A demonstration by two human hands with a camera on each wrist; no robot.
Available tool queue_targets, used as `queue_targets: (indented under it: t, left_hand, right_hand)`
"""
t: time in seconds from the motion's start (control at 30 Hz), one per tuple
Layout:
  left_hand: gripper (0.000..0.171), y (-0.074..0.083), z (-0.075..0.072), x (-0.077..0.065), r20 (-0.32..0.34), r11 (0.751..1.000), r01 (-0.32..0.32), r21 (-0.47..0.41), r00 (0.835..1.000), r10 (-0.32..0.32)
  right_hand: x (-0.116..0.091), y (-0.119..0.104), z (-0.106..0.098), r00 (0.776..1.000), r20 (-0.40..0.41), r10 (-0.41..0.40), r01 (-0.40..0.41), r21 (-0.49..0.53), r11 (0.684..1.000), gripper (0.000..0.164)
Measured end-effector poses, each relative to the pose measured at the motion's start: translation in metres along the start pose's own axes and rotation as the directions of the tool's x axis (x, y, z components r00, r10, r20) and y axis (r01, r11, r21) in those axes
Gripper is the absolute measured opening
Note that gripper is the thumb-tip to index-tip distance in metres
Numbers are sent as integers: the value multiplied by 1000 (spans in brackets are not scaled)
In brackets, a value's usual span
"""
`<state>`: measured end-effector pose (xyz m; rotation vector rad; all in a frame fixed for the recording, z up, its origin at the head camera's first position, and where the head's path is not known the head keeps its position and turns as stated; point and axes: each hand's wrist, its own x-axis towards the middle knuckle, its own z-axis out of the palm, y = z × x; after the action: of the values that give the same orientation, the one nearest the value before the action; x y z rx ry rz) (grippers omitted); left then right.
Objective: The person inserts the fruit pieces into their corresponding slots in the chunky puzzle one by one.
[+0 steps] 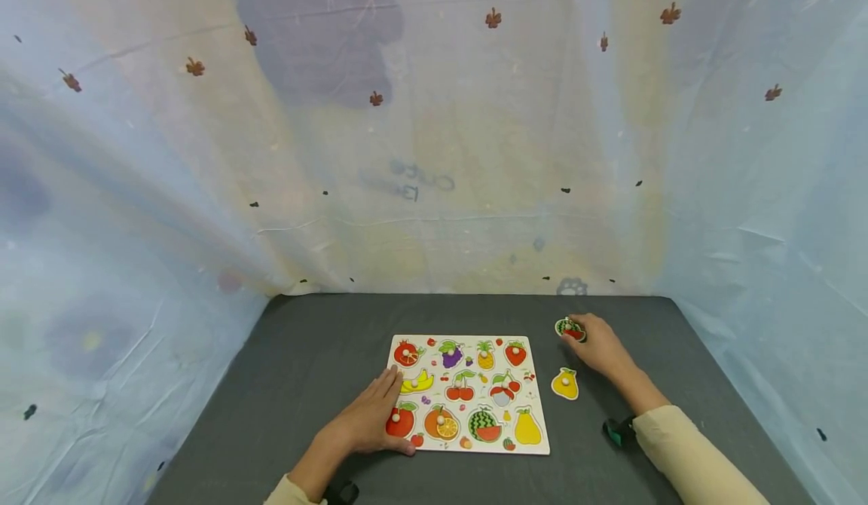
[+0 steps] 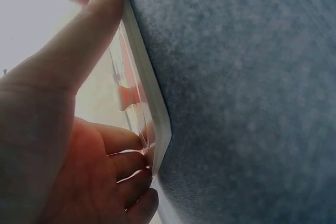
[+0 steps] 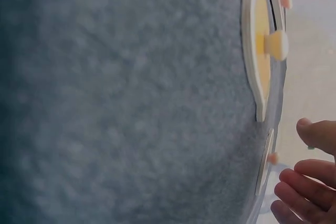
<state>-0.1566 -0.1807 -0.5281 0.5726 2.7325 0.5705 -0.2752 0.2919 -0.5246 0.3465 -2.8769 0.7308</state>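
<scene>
A white fruit puzzle board (image 1: 475, 445) lies on the dark table. My left hand (image 1: 369, 417) rests on its left edge, fingers extended over the board and thumb along the near edge; the left wrist view shows thumb and fingers (image 2: 131, 163) against that rim. To the board's right, a watermelon piece (image 1: 568, 328) lies on the table, its small knob visible in the right wrist view. My right hand (image 1: 600, 350) is beside it, and in the right wrist view the thumb and fingers (image 3: 307, 187) stand apart, off the knob. Nearer me lies a yellow pear piece (image 1: 565, 384) with a knob (image 3: 277, 44).
Several knobbed fruit pieces sit in the board, among them grapes (image 1: 450, 354), a strawberry (image 1: 515, 353) and an orange (image 1: 441, 423). The printed watermelon (image 1: 484, 425) and pear (image 1: 527, 427) shapes show no knob. Patterned sheeting (image 1: 461, 151) hangs behind the dark table (image 1: 325, 347) and along its sides.
</scene>
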Motion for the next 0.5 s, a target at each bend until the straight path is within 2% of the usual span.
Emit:
queue_targets:
  t: [0.17, 0.5]
  left_hand:
    - [132, 2, -1, 0, 6, 1000, -8, 9, 1000, 8]
    - [132, 6, -4, 0, 11, 1000, 11, 20, 1000, -12]
  right_hand:
    - [5, 4, 1, 999, 13, 35, -34, -19, 999, 51]
    - [14, 11, 4, 999, -15, 30, -30, -8, 1000, 34]
